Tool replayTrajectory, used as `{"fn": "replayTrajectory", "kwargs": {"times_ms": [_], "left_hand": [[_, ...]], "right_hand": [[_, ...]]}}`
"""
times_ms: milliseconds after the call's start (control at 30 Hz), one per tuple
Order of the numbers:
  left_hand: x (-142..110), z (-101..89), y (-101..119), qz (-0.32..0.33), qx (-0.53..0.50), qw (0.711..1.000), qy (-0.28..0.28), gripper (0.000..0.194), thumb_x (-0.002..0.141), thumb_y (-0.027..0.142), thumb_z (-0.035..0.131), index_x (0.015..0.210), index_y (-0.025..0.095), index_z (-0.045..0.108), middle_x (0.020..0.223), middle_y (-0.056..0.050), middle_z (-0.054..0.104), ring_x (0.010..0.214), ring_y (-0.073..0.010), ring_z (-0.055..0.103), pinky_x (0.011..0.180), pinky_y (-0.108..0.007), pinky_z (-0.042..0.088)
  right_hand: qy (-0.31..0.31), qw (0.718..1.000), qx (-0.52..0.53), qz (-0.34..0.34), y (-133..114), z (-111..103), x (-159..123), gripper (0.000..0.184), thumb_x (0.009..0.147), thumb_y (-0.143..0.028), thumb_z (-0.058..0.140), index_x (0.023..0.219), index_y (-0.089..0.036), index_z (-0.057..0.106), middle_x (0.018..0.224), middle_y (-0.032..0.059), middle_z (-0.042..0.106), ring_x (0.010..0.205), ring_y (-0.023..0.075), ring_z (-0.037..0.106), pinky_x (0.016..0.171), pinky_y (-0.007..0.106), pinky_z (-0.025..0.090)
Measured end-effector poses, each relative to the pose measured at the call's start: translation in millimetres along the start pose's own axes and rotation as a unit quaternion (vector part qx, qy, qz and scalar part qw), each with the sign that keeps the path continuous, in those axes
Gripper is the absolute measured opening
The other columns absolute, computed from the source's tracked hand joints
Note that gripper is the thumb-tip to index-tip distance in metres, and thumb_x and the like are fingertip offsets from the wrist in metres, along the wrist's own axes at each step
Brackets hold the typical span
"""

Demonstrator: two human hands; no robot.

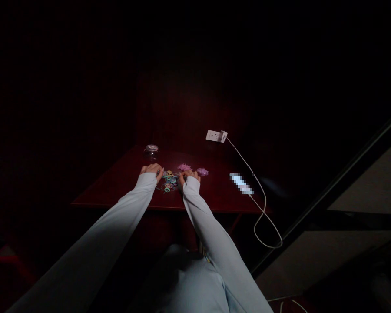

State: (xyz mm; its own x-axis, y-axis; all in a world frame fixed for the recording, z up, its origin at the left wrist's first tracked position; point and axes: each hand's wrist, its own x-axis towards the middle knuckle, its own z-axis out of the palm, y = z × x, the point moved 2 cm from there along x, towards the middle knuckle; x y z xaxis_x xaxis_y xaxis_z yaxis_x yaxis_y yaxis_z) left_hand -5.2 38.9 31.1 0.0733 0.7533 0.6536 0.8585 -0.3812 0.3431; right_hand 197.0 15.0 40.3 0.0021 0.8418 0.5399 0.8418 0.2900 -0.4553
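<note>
Small coloured rings like hair ties (169, 179) lie in a loose heap on the dark red table (117, 191), between my two hands. My left hand (152, 168) rests at the heap's left edge, back of the hand up and fingers curled down; what is under them is hidden. On the other side my right hand (190, 174) has its thumb and fingers drawn together near the heap, and anything in them is too small to make out. Just beyond that hand sit two small pink-purple piles (184, 167) of thin strands or bands.
A clear jar with a lid (152, 150) stands at the back left of the table. To the right lies a lit phone (241, 183), its white cable (263, 191) looping past the table edge up to a charger in the wall socket (213, 135). The surroundings are very dark.
</note>
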Motion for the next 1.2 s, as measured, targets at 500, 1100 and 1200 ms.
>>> {"fn": "replayTrajectory", "kwargs": {"times_ms": [500,1100,1200], "left_hand": [[-1,5.7,4,0.093,-0.049,0.99,-0.092,0.026,0.102,0.039,0.051,0.089,0.027,0.071,0.105,-0.003,0.078,0.1,-0.0226,0.064,0.089,-0.038,0.042],[-5,1.5,-4,-0.019,0.024,0.995,-0.09,0.005,0.087,0.028,0.068,0.086,0.027,0.073,0.115,0.0,0.078,0.112,-0.0268,0.057,0.093,-0.04,0.038],[-5,0.8,-5,-0.02,0.017,0.995,-0.096,0.006,0.088,0.029,0.069,0.088,0.028,0.074,0.117,0.001,0.077,0.113,-0.0266,0.057,0.095,-0.04,0.037]], "right_hand": [[-0.036,0.997,0.041,-0.048,3,1,1,0.03,0.107,-0.043,0.056,0.098,-0.026,0.079,0.109,0.0052,0.075,0.114,0.0248,0.056,0.101,0.038,0.038],[0.031,0.974,-0.008,0.226,28,-22,-4,0.024,0.099,-0.04,0.065,0.106,-0.028,0.084,0.124,0.0082,0.075,0.122,0.0315,0.053,0.097,0.04,0.034],[0.001,0.974,-0.011,0.226,24,-26,-5,0.022,0.097,-0.04,0.069,0.109,-0.029,0.084,0.129,0.0072,0.074,0.125,0.0315,0.051,0.099,0.04,0.033]]}}
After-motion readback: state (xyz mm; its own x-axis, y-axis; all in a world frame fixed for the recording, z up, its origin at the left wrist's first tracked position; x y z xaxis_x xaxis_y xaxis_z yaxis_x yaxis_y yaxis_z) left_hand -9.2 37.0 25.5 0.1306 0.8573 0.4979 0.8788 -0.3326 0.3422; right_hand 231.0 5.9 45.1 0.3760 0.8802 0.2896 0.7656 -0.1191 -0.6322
